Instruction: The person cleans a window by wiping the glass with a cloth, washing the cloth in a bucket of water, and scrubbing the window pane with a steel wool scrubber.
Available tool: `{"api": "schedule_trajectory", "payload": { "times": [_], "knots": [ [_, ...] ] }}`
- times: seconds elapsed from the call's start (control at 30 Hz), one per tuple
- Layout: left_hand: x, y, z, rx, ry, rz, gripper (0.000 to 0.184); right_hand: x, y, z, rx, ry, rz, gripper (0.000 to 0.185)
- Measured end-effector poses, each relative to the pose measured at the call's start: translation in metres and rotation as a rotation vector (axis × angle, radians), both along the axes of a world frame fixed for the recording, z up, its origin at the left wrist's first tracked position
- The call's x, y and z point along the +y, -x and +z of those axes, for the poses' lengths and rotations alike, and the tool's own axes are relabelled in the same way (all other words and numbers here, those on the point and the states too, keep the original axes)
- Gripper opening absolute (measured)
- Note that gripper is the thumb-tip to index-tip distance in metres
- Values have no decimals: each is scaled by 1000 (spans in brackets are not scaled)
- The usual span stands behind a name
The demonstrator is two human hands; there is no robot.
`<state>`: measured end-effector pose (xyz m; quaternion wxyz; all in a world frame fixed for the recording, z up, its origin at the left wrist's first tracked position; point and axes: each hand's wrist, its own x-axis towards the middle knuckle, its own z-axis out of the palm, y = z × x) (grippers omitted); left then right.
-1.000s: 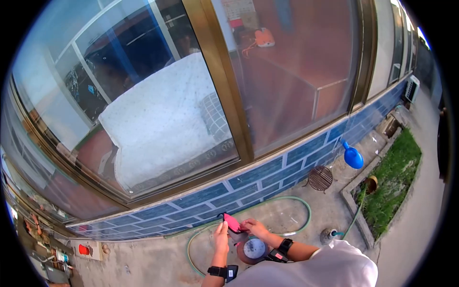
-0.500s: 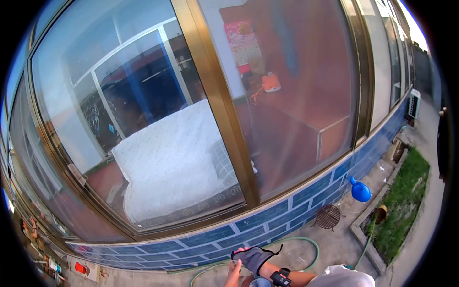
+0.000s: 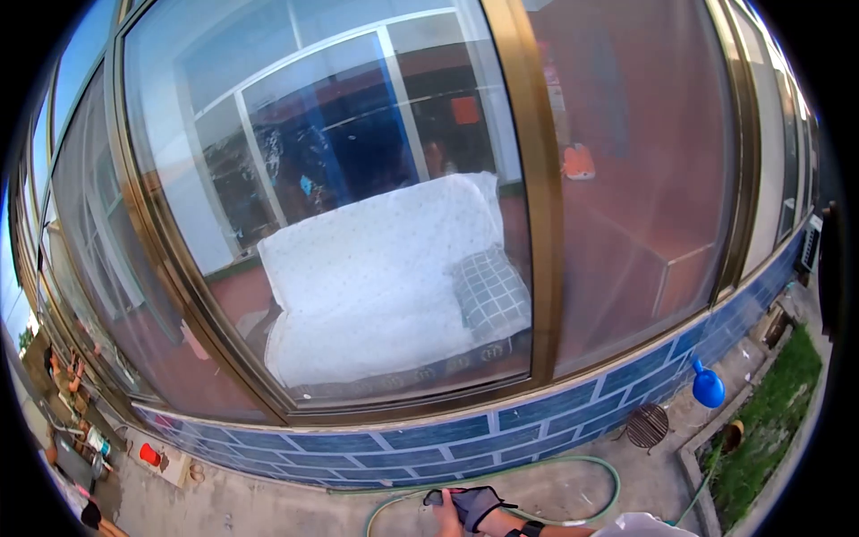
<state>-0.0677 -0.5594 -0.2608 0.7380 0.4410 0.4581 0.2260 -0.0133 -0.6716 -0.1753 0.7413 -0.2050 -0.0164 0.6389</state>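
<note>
At the bottom centre, a grey glove with dark edging [image 3: 484, 503] covers my right hand [image 3: 470, 507], whose forearm comes in from the right. A black band [image 3: 530, 530] goes round that wrist. My bare left hand [image 3: 446, 516] is up against the glove's finger end, its fingers closed at a dark edge of the fabric. My right fingers are mostly hidden behind the left hand and the glove. Both hands are above the concrete ground, close to a green hose [image 3: 616, 483] that curves along it.
A blue-tiled wall [image 3: 429, 440] runs below large windows with a gold-brown frame [image 3: 548, 268]. Behind the glass is a white-covered sofa [image 3: 376, 286]. A round metal rack [image 3: 647, 425], a blue watering can [image 3: 708, 387] and a grass bed [image 3: 778, 394] are on the right; a red container [image 3: 149, 455] is at left.
My view has swung left, so the window and wall sit further right. The gloved hand has turned and dropped slightly, and the loose strap end no longer sticks out. My left hand stays against it.
</note>
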Motion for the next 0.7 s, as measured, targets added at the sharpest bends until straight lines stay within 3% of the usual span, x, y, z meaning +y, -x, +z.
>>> {"api": "schedule_trajectory", "payload": {
  "times": [0.07,0.1,0.2,0.23,0.27,0.3,0.33,0.37,0.4,0.43,0.47,0.53,0.57,0.6,0.63,0.67,0.7],
  "knots": [
    [56,6,-26,61,-329,61,53,16,14,-5,43,-51,5,80],
    [84,9,-30,49,-325,59,53,26,20,-8,69,-78,-8,83],
    [140,28,9,643,-424,-536,69,55,35,-23,146,-167,-50,89],
    [145,36,41,556,-305,-558,76,64,40,-26,170,-198,-68,91],
    [155,40,39,561,-296,-573,76,75,43,-30,184,-226,-88,93],
    [164,43,35,383,-233,-542,79,87,46,-29,182,-229,-120,95],
    [175,51,38,212,-170,-510,82,100,50,-5,159,-186,-158,97],
    [190,59,42,225,-167,-528,82,111,52,20,65,-36,-221,104],
    [205,62,59,22,-20,-531,82,124,55,65,-29,124,-266,112],
    [219,64,76,-178,130,-523,83,132,53,72,-21,129,-277,112],
    [237,73,96,-169,138,-530,83,139,48,72,-31,63,-303,105],
    [276,97,144,192,-114,-1023,75,150,46,66,-34,-2,-328,100],
    [289,101,162,431,-330,-1091,70,155,43,63,-204,107,-300,88],
    [292,108,172,432,-334,-1090,70,161,41,64,-377,212,-271,77],
    [295,114,183,446,-605,-1019,68,167,43,84,-319,224,-217,60],
    [300,115,189,452,-877,-934,66,174,44,87,-428,330,-95,54],
    [307,113,149,76,-680,-903,66,182,46,93,-482,342,-20,51]
  ]
}}
